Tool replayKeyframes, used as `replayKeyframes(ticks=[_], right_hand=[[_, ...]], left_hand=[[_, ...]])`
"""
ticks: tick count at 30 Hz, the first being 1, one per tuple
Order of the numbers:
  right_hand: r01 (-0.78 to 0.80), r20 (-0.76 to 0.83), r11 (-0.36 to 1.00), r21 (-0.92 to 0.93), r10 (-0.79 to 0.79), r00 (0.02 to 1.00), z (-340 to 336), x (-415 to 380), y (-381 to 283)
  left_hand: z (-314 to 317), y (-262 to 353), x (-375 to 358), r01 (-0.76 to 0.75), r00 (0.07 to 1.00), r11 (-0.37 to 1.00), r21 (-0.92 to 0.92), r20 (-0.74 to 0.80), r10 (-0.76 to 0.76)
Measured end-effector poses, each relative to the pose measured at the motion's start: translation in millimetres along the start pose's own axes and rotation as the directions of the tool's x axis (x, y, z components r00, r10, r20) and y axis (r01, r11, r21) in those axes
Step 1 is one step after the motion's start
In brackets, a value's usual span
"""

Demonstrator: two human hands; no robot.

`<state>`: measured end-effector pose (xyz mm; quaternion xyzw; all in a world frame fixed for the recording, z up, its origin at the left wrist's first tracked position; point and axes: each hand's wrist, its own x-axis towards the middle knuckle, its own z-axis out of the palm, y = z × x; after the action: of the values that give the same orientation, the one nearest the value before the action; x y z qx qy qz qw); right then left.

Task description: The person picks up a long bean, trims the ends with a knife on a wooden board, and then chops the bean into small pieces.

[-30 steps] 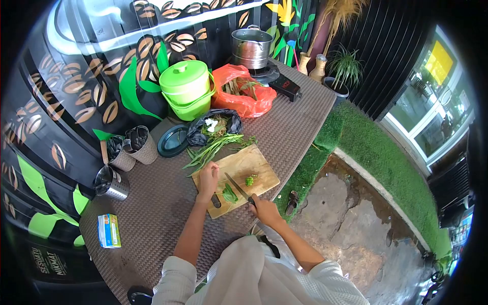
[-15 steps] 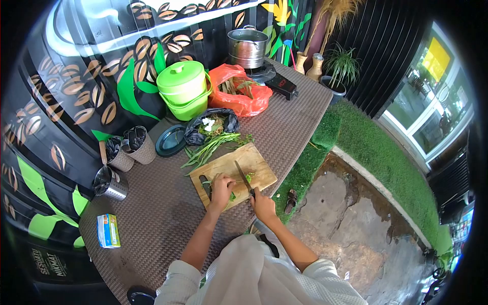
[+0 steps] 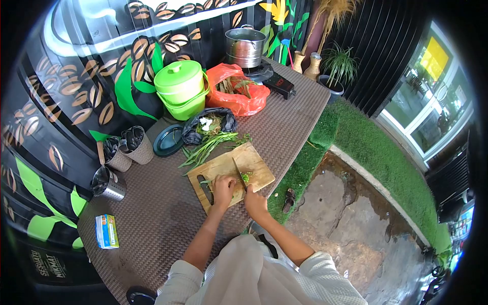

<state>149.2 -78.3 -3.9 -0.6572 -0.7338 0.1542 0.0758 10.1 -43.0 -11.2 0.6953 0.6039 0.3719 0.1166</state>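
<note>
On the wooden cutting board (image 3: pixel 260 166) my right hand (image 3: pixel 256 204) is wrapped round the handle of a knife (image 3: pixel 237 169), its blade pointing away from me. My left hand (image 3: pixel 223 190) presses down with curled fingers just left of the blade, holding green vegetable stems (image 3: pixel 208 182) that are mostly hidden beneath it. Small chopped green pieces (image 3: pixel 245 178) lie against the right side of the blade. Beyond the board's far left edge rests a loose bunch of long green stems (image 3: pixel 209 149).
A black bag (image 3: pixel 193 133) with plant scraps, a dark plate (image 3: pixel 168 140), a lidded green bucket (image 3: pixel 179 84) and a red bag (image 3: pixel 249 104) stand behind the board. Farther off, a steel pot (image 3: pixel 245 48) sits on a stove (image 3: pixel 277 84). Cutlery holders (image 3: pixel 138 147) are at left.
The knife has shifted slightly left, closer to my left hand, and its handle is lower against the board. My left fingers are still curled on the stems.
</note>
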Motion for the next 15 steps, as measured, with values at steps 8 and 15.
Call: replayKeyframes(ticks=[8,15], right_hand=[[0.047,0.007,0.999,0.029,-0.047,0.999,-11,0,0],[0.009,0.041,0.999,0.039,-0.010,0.999,-10,13,-8]], left_hand=[[-2,1,-5,0.022,1.000,0.999,0.038,-0.021,-0.021],[-2,3,-4,0.000,1.000,0.995,0.098,-0.018,0.002]])
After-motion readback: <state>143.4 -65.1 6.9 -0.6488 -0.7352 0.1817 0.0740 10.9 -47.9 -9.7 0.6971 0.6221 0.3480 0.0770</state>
